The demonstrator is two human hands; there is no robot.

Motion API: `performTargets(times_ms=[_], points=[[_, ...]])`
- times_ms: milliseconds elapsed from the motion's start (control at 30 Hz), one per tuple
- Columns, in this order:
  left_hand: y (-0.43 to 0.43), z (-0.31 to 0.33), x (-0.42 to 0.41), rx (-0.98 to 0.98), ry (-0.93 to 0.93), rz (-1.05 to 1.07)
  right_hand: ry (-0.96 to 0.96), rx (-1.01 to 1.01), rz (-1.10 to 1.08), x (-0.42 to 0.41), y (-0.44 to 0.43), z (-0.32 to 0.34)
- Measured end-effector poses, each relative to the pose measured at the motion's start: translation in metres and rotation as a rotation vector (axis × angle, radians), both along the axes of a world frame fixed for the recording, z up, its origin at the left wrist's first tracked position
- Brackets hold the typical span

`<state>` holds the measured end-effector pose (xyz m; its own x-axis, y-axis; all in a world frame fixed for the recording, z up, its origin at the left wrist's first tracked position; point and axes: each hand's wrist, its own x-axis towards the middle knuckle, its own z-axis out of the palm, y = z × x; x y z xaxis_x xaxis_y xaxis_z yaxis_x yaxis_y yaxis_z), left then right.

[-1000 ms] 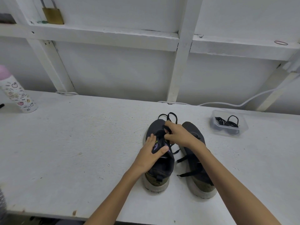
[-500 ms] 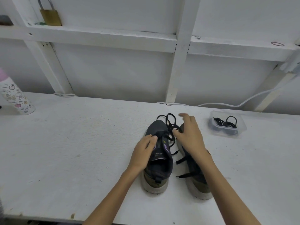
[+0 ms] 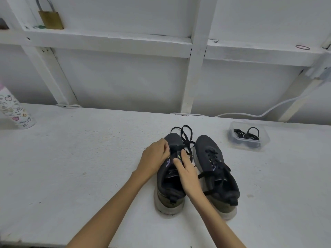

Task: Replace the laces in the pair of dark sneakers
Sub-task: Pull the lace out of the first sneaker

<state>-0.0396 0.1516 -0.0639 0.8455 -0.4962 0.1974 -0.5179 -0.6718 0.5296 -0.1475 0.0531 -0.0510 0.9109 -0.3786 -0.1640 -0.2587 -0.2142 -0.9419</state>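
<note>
- While both sneakers sit heel-toward-me on the desk (image 3: 71,167) between 12 and 1 o'clock, the step in hand looks like unthreading the left sneaker (image 3: 166,185).
- My left hand (image 3: 155,158) has its fingers curled tight at the eyelet edge on that shoe's 9 o'clock side, pinching the upper. Whether lace lies in the pinch too, I cannot tell.
- My right hand (image 3: 187,173) lies across the shoe's opening, thumb and forefinger closed on the old lace (image 3: 183,138) over the tongue.
- To do this well I would brace the upper with the left hand. I would draw the lace out one crossing at a time, straight up from each eyelet, so the tip does not snag.
- The right sneaker (image 3: 227,183) stands just beside it at 3 o'clock, fully laced, its ends lying loose across the opening. It looks untouched.
- Past the left toe at 12 o'clock the slack lace loops on the desk; I should keep it from knotting.
- Farther off at 2 o'clock, well apart from the shoes, a clear tub (image 3: 232,140) holds coiled black laces (image 3: 248,136), probably the replacements.
</note>
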Motion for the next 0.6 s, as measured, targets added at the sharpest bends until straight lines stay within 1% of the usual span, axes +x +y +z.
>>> performTargets(times_ms=[167, 333, 400, 467, 600], points=[[-0.008, -0.002, 0.007, 0.048, -0.041, 0.04, 0.006, 0.02, -0.032, 0.0, -0.001, -0.003], [0.006, -0.002, 0.005, -0.149, 0.146, 0.06, -0.01, 0.005, -0.06, -0.001, 0.0, -0.003], [0.012, -0.004, 0.002, -0.19, 0.189, 0.066, -0.02, 0.002, -0.062, -0.001, 0.001, -0.003], [0.015, -0.007, -0.004, -0.139, 0.155, 0.047, -0.022, 0.003, -0.054, -0.001, 0.001, -0.002], [0.017, -0.006, -0.005, -0.044, 0.017, 0.019, -0.017, -0.016, -0.039, -0.001, -0.002, -0.006]])
